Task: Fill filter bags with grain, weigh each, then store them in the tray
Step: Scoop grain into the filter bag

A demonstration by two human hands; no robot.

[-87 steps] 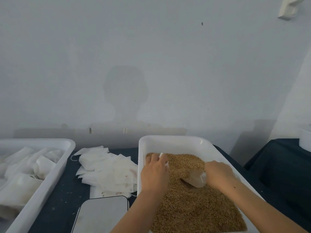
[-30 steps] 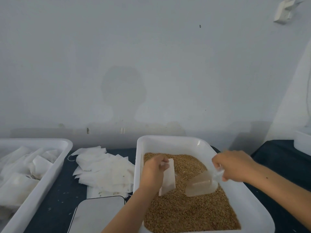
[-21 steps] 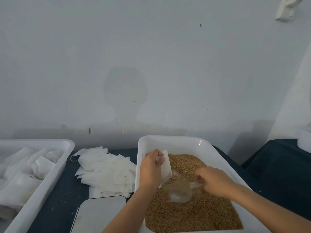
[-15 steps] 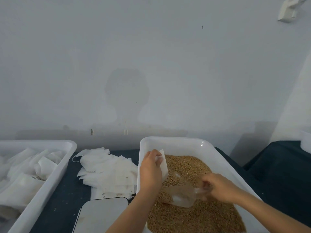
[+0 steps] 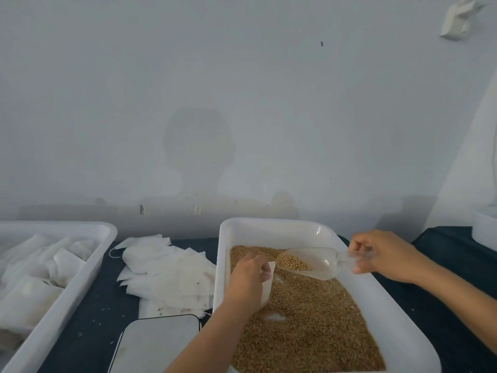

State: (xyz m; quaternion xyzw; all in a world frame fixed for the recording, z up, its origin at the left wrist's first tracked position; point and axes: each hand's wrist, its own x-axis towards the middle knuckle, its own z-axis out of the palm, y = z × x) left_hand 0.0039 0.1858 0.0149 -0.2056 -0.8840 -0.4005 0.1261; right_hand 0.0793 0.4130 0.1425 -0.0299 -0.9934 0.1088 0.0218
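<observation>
**Scoop loaded, bag held at the grain tub**

The small white paper-like filter bag [image 5: 267,285] hangs upright over the near-left part of the golden-brown grain [image 5: 309,319], pinched at its top by the left hand [image 5: 248,278]; only a narrow strip of it shows past the knuckles, so its mouth cannot be made out. The right hand [image 5: 387,258] curls its fingers round the handle of the clear plastic scoop [image 5: 309,262], which lies nearly level with a mound of grain in its bowl, its tip just beside the bag's top. The handle blurs into the fingers. The grain fills a smooth, round-cornered white plastic tub [image 5: 271,227]. To the left, a loose heap of flat white empty bags [image 5: 166,273] lies on the dark tabletop [image 5: 88,319]. Further left, a white plastic tray [image 5: 80,281], cut by the frame edge, holds plump filled bags [image 5: 35,270]. A pale flat scale platform [image 5: 158,343] sits at the bottom, partly cropped.
</observation>
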